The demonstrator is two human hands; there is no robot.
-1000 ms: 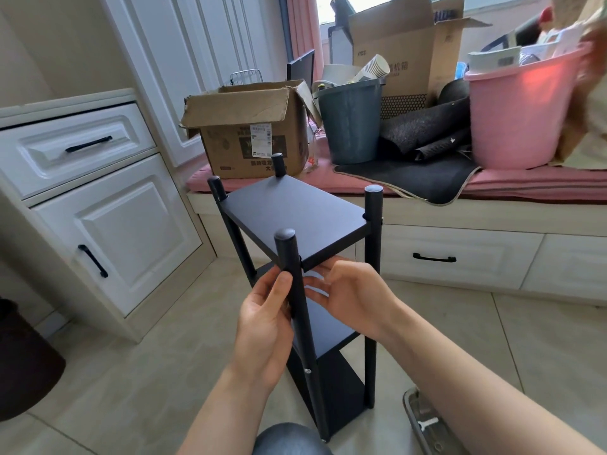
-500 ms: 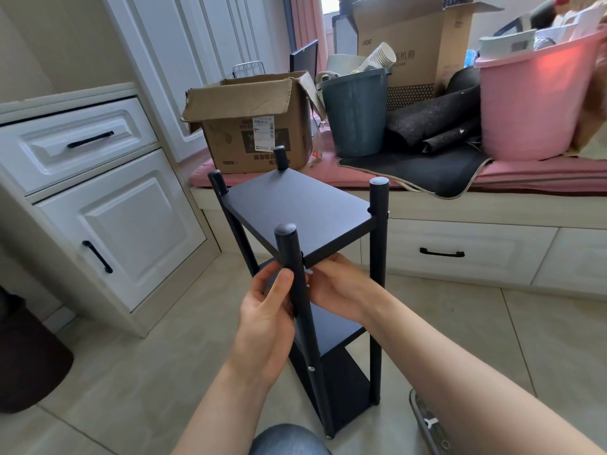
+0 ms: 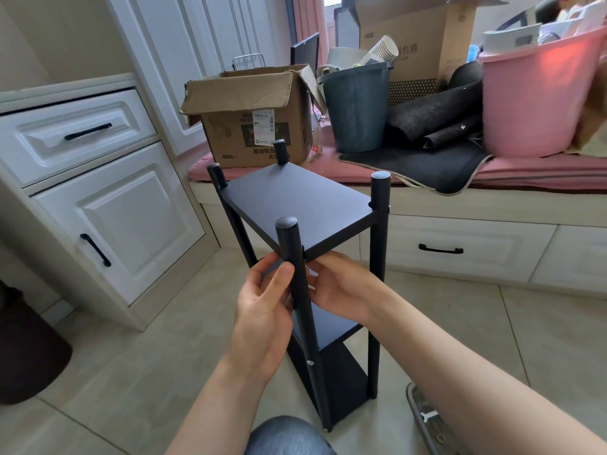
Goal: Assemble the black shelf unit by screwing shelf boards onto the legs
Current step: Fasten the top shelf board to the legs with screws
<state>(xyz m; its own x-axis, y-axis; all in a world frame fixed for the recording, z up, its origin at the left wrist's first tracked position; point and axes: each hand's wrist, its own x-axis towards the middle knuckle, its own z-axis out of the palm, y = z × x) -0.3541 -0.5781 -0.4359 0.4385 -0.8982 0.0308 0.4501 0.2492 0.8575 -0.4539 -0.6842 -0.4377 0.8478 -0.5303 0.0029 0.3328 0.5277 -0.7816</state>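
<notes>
Black three-tier shelf unit (image 3: 305,205) stands upright on the beige tiled floor (image 3: 131,372), in front of the white drawer base of the window seat (image 3: 460,244). Four round black legs (image 3: 379,257) run vertically; their capped tops rise above the top shelf board (image 3: 295,200). Middle and bottom boards visible lower down, partly hidden behind the arms. Left hand (image 3: 262,310) grips the nearest front leg (image 3: 297,290) just under the top board, fingers curled round it, thumb lying along the leg's left side. Right hand (image 3: 341,287) is at the same leg from the right, under the front edge of the top board; its fingertips sit behind the leg, so cannot tell what, if anything, they pinch. A small silver screw head shows lower on that leg. On the pink seat cushion (image 3: 525,174) behind: open brown cardboard box (image 3: 256,126), grey plastic bucket (image 3: 356,106), pink plastic tub (image 3: 532,103).
</notes>
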